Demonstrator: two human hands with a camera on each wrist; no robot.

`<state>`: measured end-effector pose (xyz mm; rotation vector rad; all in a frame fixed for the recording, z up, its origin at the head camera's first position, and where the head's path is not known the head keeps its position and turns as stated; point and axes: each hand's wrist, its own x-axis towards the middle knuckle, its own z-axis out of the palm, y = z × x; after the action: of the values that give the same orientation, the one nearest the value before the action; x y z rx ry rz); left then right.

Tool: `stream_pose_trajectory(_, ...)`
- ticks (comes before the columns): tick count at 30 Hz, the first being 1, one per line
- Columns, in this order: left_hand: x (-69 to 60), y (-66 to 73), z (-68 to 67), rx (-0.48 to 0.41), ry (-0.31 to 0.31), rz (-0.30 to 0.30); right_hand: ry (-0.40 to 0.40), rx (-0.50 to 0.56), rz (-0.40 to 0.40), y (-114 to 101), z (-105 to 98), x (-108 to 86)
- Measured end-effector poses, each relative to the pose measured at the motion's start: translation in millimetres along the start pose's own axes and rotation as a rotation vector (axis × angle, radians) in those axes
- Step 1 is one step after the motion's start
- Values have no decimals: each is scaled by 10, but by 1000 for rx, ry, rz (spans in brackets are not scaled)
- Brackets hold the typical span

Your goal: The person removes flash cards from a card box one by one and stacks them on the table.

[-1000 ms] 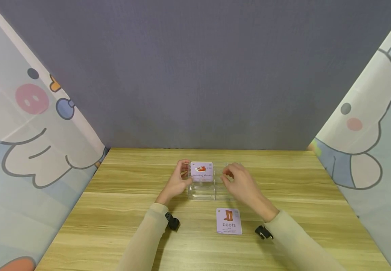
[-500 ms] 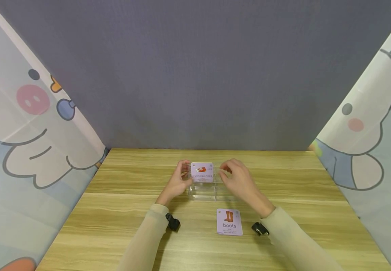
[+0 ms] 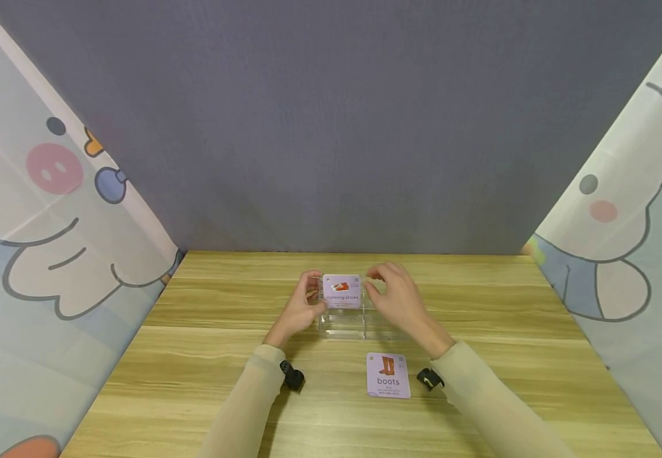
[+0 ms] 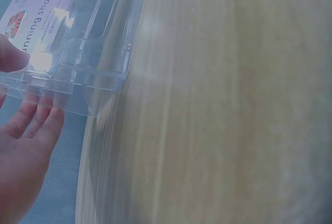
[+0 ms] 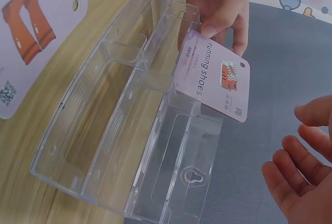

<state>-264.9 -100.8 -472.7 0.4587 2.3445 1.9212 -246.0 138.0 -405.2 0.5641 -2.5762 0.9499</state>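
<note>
A clear plastic tiered holder point(image 3: 342, 327) stands on the table with a lilac "running shoes" card point(image 3: 342, 291) upright in its rear left compartment. My left hand point(image 3: 299, 310) grips the holder's left end; in the left wrist view the thumb is over the front by the card and the fingers point(image 4: 49, 125) are behind the side wall. Beyond the holder's right rear, my right hand point(image 3: 401, 300) has loosely bent, parted fingers. In the right wrist view that hand point(image 5: 306, 167) holds nothing and is apart from the card. A lilac "boots" card point(image 3: 387, 375) lies flat in front of the holder.
The wooden table point(image 3: 222, 381) ends at a grey panel point(image 3: 331, 127) behind the holder. Curtains printed with cartoon animals flank it, one at the left point(image 3: 50, 242) and one at the right point(image 3: 617, 210).
My right hand has moved left and slightly away from me, closer to the running shoes card, and its fingers have parted. The left hand, the holder and both cards have stayed in place.
</note>
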Motion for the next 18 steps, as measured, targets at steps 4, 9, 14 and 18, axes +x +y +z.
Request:
stream_pose_trajectory(4, 43, -113, -10, 19, -9, -5, 2, 6, -3, 3, 22, 25)
stream_pose_trajectory(9, 110, -305, 3, 32, 11, -3, 22, 17, -9, 18, 59, 53)
stream_pose_trajectory(14, 114, -356, 0, 19, 25, 20, 38, 28, -18, 23, 98, 90)
stream_pose_trajectory(18, 110, -356, 2, 29, 33, 32, 34, 27, -2, 33, 138, 124)
